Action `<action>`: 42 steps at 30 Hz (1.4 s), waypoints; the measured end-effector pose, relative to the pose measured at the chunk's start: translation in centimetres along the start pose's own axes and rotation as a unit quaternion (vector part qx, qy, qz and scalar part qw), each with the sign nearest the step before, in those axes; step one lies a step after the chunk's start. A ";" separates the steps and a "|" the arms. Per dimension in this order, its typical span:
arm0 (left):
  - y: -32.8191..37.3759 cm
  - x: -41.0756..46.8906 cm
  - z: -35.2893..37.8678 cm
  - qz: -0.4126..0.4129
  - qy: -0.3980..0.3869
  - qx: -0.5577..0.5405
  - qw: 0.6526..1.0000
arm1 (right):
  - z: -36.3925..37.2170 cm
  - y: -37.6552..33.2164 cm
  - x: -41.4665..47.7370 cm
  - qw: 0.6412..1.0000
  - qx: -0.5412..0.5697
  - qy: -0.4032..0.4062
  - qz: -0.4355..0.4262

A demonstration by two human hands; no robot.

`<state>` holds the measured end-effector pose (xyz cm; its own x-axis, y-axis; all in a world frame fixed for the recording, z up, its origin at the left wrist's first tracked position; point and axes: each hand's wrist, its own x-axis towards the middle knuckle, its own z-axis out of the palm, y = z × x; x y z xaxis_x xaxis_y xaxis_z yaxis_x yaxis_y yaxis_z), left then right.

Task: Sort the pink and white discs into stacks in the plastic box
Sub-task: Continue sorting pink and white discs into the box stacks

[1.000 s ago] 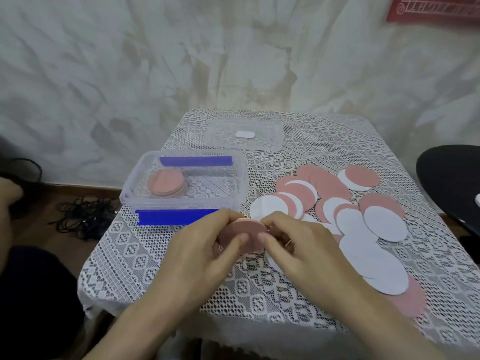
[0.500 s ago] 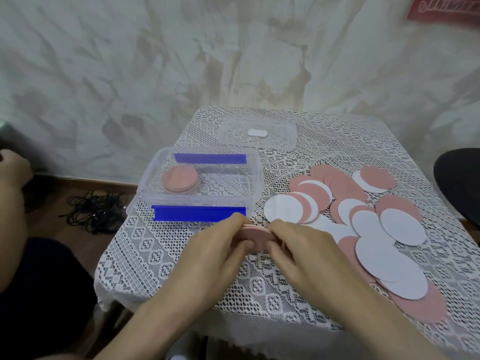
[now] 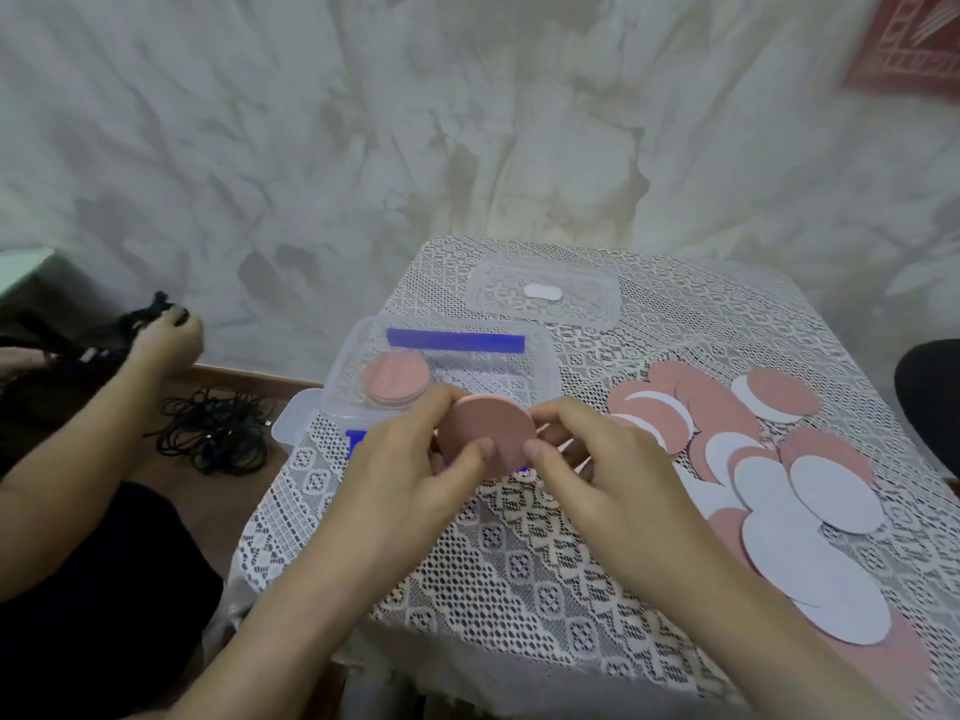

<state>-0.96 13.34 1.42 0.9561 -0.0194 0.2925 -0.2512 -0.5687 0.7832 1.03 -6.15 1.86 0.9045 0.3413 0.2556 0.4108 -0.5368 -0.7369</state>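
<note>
My left hand point(image 3: 410, 470) and my right hand point(image 3: 608, 475) both grip a small stack of pink discs point(image 3: 488, 433), held tilted above the table just in front of the plastic box point(image 3: 337, 397). The clear box has blue clips and holds a stack of pink discs point(image 3: 397, 379) in its left part. Loose pink and white discs point(image 3: 769, 485) lie overlapping on the right half of the table. My hands hide the box's near wall.
The box's clear lid point(image 3: 545, 296) lies behind it on the lace tablecloth point(image 3: 519, 589). Another person's arm and hand point(image 3: 166, 340) reach in at the left, over black cables point(image 3: 213, 428) on the floor. A dark seat point(image 3: 930, 392) is at the right edge.
The pink stack rose from the table and tilted toward me, now held in front of the box. The other person's hand came further into view at left.
</note>
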 end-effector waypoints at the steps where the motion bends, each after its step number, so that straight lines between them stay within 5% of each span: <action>1: -0.2 0.3 -0.7 -0.005 0.004 -0.002 1.000 | 0.3 -0.5 0.7 1.000 -0.002 -0.002 -0.003; 17: -5.8 4.2 -7.7 -0.097 0.067 0.137 0.983 | 5.3 -3.0 13.3 0.989 0.078 -0.099 0.082; 27: -6.6 3.8 -7.4 -0.135 0.033 0.136 0.981 | 7.5 -1.5 15.9 0.971 -0.143 -0.166 0.092; 42: -6.8 3.8 -7.1 -0.132 0.039 0.125 0.983 | 7.7 -1.8 15.7 0.946 -0.217 -0.234 0.047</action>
<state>3.25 23.00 1.12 0.9662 0.2125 0.1458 0.0577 -0.7298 0.6813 13.65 6.14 2.33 0.8314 0.5259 -0.1796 0.4305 -0.8138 -0.3903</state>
